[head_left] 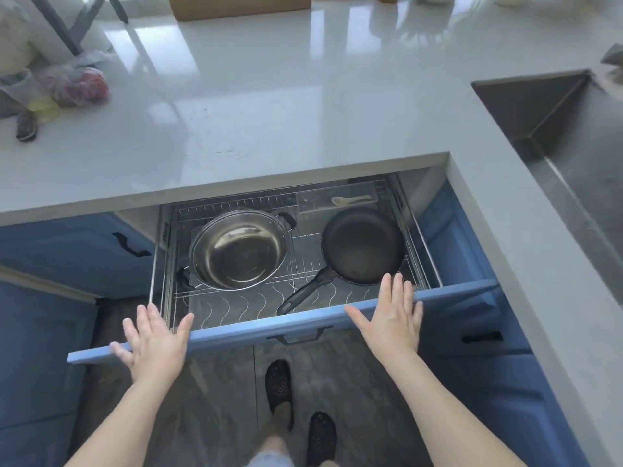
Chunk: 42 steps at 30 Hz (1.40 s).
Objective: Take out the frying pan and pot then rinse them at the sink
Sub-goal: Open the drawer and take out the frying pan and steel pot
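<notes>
A blue drawer point(256, 330) stands pulled out below the grey countertop. Inside, on a wire rack, a steel pot point(240, 248) with black side handles sits on the left. To its right lies a black frying pan point(362, 246), its handle pointing toward the drawer front. My left hand point(155, 340) hovers open over the drawer's front left edge, holding nothing. Just in front of the pan's near rim, my right hand point(391, 318) is spread open above the front edge. The steel sink point(553, 129) is set into the counter at the right.
A clear tray with a pale spoon point(350, 199) sits at the back of the drawer. Plastic bags with produce point(72, 85) lie on the grey countertop point(269, 96) at the left, a cardboard box point(239, 6) at the back. Blue cabinets flank the drawer.
</notes>
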{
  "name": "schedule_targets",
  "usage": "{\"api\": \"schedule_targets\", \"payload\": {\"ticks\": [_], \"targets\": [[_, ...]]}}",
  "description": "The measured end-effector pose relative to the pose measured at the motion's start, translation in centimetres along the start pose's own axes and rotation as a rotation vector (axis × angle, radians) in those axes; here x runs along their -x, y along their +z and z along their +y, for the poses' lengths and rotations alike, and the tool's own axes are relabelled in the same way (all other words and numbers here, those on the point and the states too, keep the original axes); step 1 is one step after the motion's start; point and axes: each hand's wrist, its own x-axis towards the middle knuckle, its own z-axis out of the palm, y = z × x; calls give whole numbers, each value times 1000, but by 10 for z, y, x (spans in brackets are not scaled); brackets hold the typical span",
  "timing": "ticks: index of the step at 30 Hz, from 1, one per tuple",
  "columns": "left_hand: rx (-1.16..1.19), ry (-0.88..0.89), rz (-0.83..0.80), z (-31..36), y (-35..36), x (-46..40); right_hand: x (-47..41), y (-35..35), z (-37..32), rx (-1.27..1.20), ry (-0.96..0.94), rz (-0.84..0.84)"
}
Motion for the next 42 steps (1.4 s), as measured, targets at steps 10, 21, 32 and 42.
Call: {"api": "schedule_targets", "payload": {"ticks": [10, 21, 32, 42], "targets": [[59, 510, 144, 66, -4, 1, -65, -38, 44, -117, -4, 23], [-89, 987, -175, 242, 27, -31, -143, -29, 54, -109, -58, -223], [-205, 877, -430, 305, 104, -73, -213, 10, 79, -96, 46, -478], [-124, 790, -598, 329, 133, -113, -244, 28, 82, -176, 137, -595]]}}
